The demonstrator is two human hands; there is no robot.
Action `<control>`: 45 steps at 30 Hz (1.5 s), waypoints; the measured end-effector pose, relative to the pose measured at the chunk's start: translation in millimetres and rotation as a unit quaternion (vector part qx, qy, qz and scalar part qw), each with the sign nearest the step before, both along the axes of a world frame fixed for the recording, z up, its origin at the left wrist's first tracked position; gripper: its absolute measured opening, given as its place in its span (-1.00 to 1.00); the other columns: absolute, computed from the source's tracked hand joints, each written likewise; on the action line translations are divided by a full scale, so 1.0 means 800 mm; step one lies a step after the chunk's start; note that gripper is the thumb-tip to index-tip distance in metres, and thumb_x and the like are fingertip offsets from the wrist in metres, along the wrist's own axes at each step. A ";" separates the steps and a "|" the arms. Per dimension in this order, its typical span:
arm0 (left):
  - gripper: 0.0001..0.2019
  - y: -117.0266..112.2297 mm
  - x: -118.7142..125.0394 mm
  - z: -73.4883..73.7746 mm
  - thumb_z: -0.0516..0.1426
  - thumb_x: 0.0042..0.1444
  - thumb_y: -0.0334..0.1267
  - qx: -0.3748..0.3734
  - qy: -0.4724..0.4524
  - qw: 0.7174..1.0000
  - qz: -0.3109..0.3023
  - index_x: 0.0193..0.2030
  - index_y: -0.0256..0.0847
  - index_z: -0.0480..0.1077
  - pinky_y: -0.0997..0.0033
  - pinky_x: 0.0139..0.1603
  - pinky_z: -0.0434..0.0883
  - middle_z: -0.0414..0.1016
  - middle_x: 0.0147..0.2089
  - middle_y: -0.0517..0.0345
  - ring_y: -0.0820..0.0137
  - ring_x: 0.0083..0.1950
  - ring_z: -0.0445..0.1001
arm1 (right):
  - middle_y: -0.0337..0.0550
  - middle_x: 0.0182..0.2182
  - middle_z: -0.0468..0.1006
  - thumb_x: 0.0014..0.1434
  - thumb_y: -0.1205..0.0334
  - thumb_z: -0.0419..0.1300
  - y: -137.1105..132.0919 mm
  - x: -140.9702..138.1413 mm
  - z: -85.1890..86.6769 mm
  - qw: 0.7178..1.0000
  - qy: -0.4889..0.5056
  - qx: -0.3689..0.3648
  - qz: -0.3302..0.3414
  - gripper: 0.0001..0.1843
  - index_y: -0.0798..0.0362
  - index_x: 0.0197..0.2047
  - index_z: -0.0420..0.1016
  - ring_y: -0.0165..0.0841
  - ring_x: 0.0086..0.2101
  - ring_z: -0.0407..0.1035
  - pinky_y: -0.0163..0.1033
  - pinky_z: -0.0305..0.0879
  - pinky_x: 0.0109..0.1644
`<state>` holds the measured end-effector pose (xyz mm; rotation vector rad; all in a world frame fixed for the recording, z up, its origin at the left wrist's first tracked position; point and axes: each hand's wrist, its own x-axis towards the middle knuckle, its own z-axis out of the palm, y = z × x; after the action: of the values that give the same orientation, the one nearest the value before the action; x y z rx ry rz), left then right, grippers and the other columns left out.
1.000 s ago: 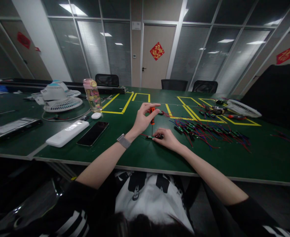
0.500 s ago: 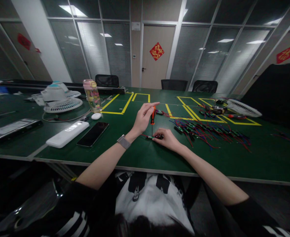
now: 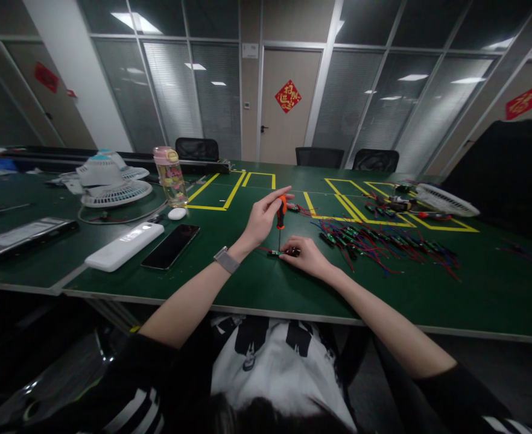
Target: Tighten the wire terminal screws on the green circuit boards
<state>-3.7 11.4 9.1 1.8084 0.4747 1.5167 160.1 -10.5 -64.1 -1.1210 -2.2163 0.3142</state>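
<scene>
My left hand (image 3: 261,218) is pinched round the orange handle of a small screwdriver (image 3: 281,218), held upright with its tip down on a small circuit board (image 3: 280,252) with red wires. My right hand (image 3: 309,255) lies on the green table (image 3: 257,283) and presses that board down with its fingertips. A grey watch sits on my left wrist.
A heap of small boards with red and blue wires (image 3: 379,242) lies to the right. A black phone (image 3: 170,245), a white power bank (image 3: 123,244), a pink-capped bottle (image 3: 170,175), a white mouse (image 3: 177,213) and white fans (image 3: 112,181) stand to the left. Yellow tape outlines mark the far tabletop.
My left fingers have shifted on the screwdriver handle, which has turned slightly; the right hand and the board stay in place.
</scene>
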 end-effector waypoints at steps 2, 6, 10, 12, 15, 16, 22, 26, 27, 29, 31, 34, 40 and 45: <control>-0.73 0.001 0.000 -0.001 0.09 0.19 -0.28 -0.006 -0.009 1.000 0.016 0.03 -0.18 0.43 0.37 -0.10 0.41 0.53 -0.10 0.06 0.42 -0.17 0.51 | -0.16 -0.39 0.50 0.05 0.35 0.28 -0.001 0.000 0.001 1.000 -0.002 0.000 0.000 -0.95 0.11 -0.34 0.57 -0.41 -0.41 0.39 -0.32 0.30 -0.30; -0.79 0.001 0.000 -0.002 0.23 0.06 -0.22 0.032 0.015 0.994 0.100 -0.15 -0.18 0.51 0.44 -0.15 0.39 0.49 -0.16 0.11 0.45 -0.21 0.45 | -0.15 -0.38 0.51 0.05 0.36 0.28 -0.002 -0.001 0.003 1.000 -0.006 -0.003 -0.001 -0.94 0.12 -0.34 0.57 -0.40 -0.41 0.39 -0.31 0.30 -0.29; -0.75 0.002 -0.002 -0.001 0.05 0.21 -0.24 0.033 0.022 0.995 0.088 -0.03 -0.15 0.49 0.39 0.02 0.36 0.47 -0.02 0.07 0.41 -0.04 0.45 | -0.16 -0.39 0.51 0.05 0.36 0.28 -0.003 -0.001 0.003 1.000 -0.001 -0.002 0.000 -0.95 0.11 -0.34 0.56 -0.40 -0.41 0.39 -0.31 0.30 -0.29; -0.70 0.003 -0.002 0.000 -0.01 0.25 -0.28 0.010 0.009 0.999 0.039 0.04 -0.17 0.43 0.34 0.05 0.36 0.49 0.02 0.06 0.40 -0.03 0.48 | -0.16 -0.39 0.51 0.06 0.35 0.27 -0.003 -0.001 0.003 1.000 0.000 -0.004 0.000 -0.95 0.11 -0.34 0.56 -0.41 -0.41 0.39 -0.31 0.30 -0.29; -0.71 0.003 -0.001 -0.001 0.07 0.21 -0.26 -0.010 -0.010 1.000 0.024 0.05 -0.20 0.42 0.35 -0.05 0.41 0.54 -0.08 0.04 0.41 -0.15 0.52 | -0.15 -0.38 0.51 0.07 0.34 0.26 -0.004 -0.001 0.003 1.000 -0.001 -0.007 0.002 -0.94 0.12 -0.33 0.56 -0.40 -0.40 0.39 -0.31 0.31 -0.29; -0.72 0.003 -0.001 -0.002 0.12 0.17 -0.25 -0.004 -0.010 0.999 0.040 0.01 -0.21 0.45 0.38 -0.08 0.42 0.55 -0.10 0.05 0.41 -0.16 0.51 | -0.14 -0.38 0.50 0.08 0.34 0.26 -0.004 -0.001 0.003 1.000 -0.002 -0.006 0.003 -0.94 0.13 -0.33 0.56 -0.40 -0.40 0.39 -0.31 0.31 -0.28; -0.75 0.003 0.000 -0.004 0.16 0.14 -0.22 0.021 0.019 0.996 0.087 -0.04 -0.13 0.49 0.44 -0.07 0.39 0.47 -0.01 0.05 0.41 -0.06 0.46 | -0.15 -0.38 0.50 0.08 0.33 0.26 -0.003 0.000 0.001 1.000 -0.003 -0.002 0.003 -0.93 0.11 -0.33 0.56 -0.40 -0.41 0.38 -0.30 0.31 -0.27; -0.68 0.004 0.000 -0.002 0.00 0.25 -0.30 -0.018 -0.002 1.000 0.018 0.09 -0.15 0.40 0.37 -0.02 0.40 0.48 0.07 0.04 0.42 -0.07 0.50 | -0.14 -0.34 0.50 0.07 0.35 0.26 -0.003 0.000 0.001 1.000 -0.003 0.004 0.007 -0.92 0.12 -0.30 0.56 -0.40 -0.39 0.39 -0.30 0.31 -0.27; -0.67 0.004 0.000 -0.002 0.00 0.25 -0.30 -0.027 -0.011 1.000 0.010 0.11 -0.17 0.39 0.37 -0.05 0.41 0.50 0.04 0.03 0.43 -0.12 0.51 | -0.14 -0.34 0.50 0.07 0.36 0.26 -0.003 0.000 0.001 1.000 -0.003 0.006 0.006 -0.91 0.12 -0.29 0.56 -0.40 -0.39 0.39 -0.30 0.31 -0.26; -0.68 0.004 0.000 -0.002 0.05 0.21 -0.29 -0.027 -0.019 0.999 0.025 0.09 -0.19 0.40 0.39 -0.11 0.42 0.54 -0.04 0.04 0.44 -0.19 0.51 | -0.14 -0.33 0.50 0.06 0.36 0.27 -0.004 -0.001 0.001 1.000 -0.003 0.008 0.004 -0.90 0.11 -0.28 0.55 -0.40 -0.38 0.39 -0.30 0.31 -0.26; -0.71 0.003 0.000 -0.003 0.13 0.15 -0.29 -0.001 -0.008 0.998 0.068 0.02 -0.19 0.45 0.43 -0.13 0.41 0.55 -0.11 0.07 0.45 -0.20 0.49 | -0.15 -0.33 0.49 0.07 0.36 0.26 -0.004 -0.001 0.000 1.000 -0.001 0.009 0.006 -0.90 0.11 -0.28 0.55 -0.41 -0.38 0.39 -0.31 0.31 -0.26; -0.73 0.003 0.000 -0.004 0.21 0.08 -0.27 0.034 0.018 0.993 0.109 -0.05 -0.16 0.49 0.46 -0.10 0.39 0.50 -0.07 0.07 0.42 -0.11 0.46 | -0.15 -0.34 0.48 0.07 0.35 0.26 -0.003 -0.001 -0.001 1.000 0.005 0.007 0.012 -0.91 0.12 -0.29 0.55 -0.42 -0.39 0.39 -0.32 0.31 -0.28; -0.68 0.005 0.001 -0.003 0.02 0.24 -0.30 -0.011 -0.003 1.000 -0.008 0.10 -0.16 0.39 0.36 0.00 0.40 0.48 0.05 0.03 0.41 -0.06 0.50 | -0.15 -0.34 0.48 0.07 0.36 0.26 -0.002 -0.001 -0.001 1.000 0.013 0.010 0.011 -0.94 0.12 -0.32 0.55 -0.41 -0.39 0.39 -0.31 0.32 -0.27; -0.73 0.001 0.002 -0.002 0.19 0.10 -0.28 -0.010 -0.013 1.000 0.027 -0.03 -0.21 0.47 0.45 -0.19 0.43 0.55 -0.18 0.08 0.45 -0.24 0.50 | -0.15 -0.35 0.49 0.07 0.36 0.26 -0.002 -0.001 -0.001 1.000 0.016 0.006 0.013 -0.94 0.11 -0.33 0.55 -0.41 -0.40 0.39 -0.30 0.33 -0.28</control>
<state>-2.2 12.0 7.2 1.7726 0.5287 1.5645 159.1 -12.3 -64.9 -1.0748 -2.2025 0.3280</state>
